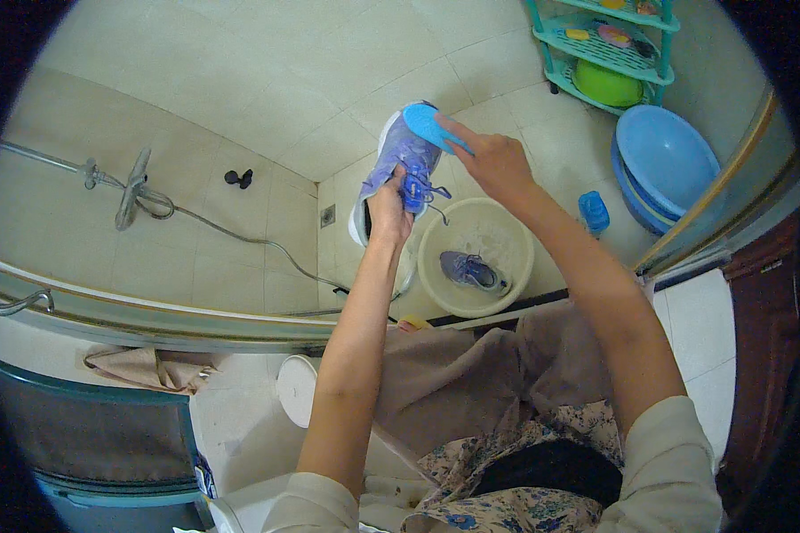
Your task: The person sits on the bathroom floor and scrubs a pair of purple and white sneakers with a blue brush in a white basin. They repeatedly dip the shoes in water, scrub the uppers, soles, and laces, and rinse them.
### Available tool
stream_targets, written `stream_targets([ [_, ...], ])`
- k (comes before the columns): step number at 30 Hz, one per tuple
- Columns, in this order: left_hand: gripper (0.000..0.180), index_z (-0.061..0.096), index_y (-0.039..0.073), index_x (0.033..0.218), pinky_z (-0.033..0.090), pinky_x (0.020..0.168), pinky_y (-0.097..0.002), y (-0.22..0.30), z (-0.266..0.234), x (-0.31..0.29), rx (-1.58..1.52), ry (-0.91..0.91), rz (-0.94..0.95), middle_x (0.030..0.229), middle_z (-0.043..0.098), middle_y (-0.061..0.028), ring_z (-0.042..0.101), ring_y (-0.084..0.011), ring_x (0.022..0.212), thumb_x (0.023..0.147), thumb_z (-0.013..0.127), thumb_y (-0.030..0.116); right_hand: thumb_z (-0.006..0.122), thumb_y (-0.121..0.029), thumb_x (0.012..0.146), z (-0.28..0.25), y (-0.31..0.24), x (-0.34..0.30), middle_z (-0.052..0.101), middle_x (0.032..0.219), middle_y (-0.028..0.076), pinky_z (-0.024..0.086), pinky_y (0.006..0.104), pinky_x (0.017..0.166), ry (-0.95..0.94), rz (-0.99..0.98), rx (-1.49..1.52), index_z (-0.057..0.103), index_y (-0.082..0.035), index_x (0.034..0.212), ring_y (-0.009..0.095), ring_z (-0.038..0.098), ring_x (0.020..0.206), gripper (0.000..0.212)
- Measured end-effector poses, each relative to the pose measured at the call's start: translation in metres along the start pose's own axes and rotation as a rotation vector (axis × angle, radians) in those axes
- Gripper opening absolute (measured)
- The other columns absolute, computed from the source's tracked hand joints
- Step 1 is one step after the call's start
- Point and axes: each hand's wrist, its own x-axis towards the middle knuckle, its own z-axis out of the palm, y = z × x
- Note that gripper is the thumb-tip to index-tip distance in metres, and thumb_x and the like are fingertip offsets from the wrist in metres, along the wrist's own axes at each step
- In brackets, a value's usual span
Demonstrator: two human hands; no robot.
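A purple-blue lace-up sneaker (406,158) with a white sole is held up in my left hand (388,209), the fingers wrapped round its middle near the laces. My right hand (496,163) grips a bright blue scrubbing brush (428,126), pressed against the toe of the sneaker; its bristles are hidden. Below and to the right, a second purple sneaker (468,269) lies in a cream basin (428,258) with whitish, sudsy water.
Nested blue basins (667,155) stand at the right beside a turquoise shelf rack (600,44). A blue bottle (594,213) is on the tiled floor. A shower hose (240,238) trails along the left. The shower's curved threshold (196,324) crosses before my legs.
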Motion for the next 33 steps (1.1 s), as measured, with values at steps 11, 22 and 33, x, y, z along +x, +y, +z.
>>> stream_targets([
  [11, 0.016, 0.054, -0.001, 0.099, 0.049, 0.063, -0.0322, 0.002, -0.005, 0.004, 0.042, 0.008, -0.016, 0.091, 0.059, -0.0091, 0.058, -0.0186, 0.075, 0.085, 0.053, 0.006, 0.055, -0.026, 0.081, 0.0, 0.0, 0.002, 0.057, 0.056, 0.008, 0.046, 0.0362, 0.046, -0.042, -0.093, 0.021, 0.041, -0.025, 0.127, 0.025, 0.06, 0.052, 0.049],
  [22, 0.017, 0.054, 0.0, 0.1, 0.049, 0.068, -0.0308, -0.003, -0.005, 0.008, 0.059, -0.007, -0.008, 0.093, 0.059, -0.0074, 0.058, -0.0176, 0.078, 0.085, 0.052, 0.006, 0.06, -0.023, 0.078, -0.003, -0.005, 0.001, 0.056, 0.056, 0.009, 0.046, 0.0358, 0.046, -0.043, -0.066, -0.032, 0.039, -0.03, 0.13, 0.025, 0.058, 0.051, 0.056],
  [33, 0.017, 0.052, -0.002, 0.101, 0.048, 0.072, -0.0316, -0.005, -0.002, 0.003, 0.016, -0.033, -0.047, 0.094, 0.057, -0.0085, 0.056, -0.0179, 0.08, 0.084, 0.05, 0.002, 0.057, -0.026, 0.081, -0.003, -0.003, 0.003, 0.056, 0.056, 0.011, 0.046, 0.0377, 0.047, 0.001, -0.025, 0.093, 0.042, -0.032, 0.127, 0.028, 0.057, 0.05, 0.049],
])
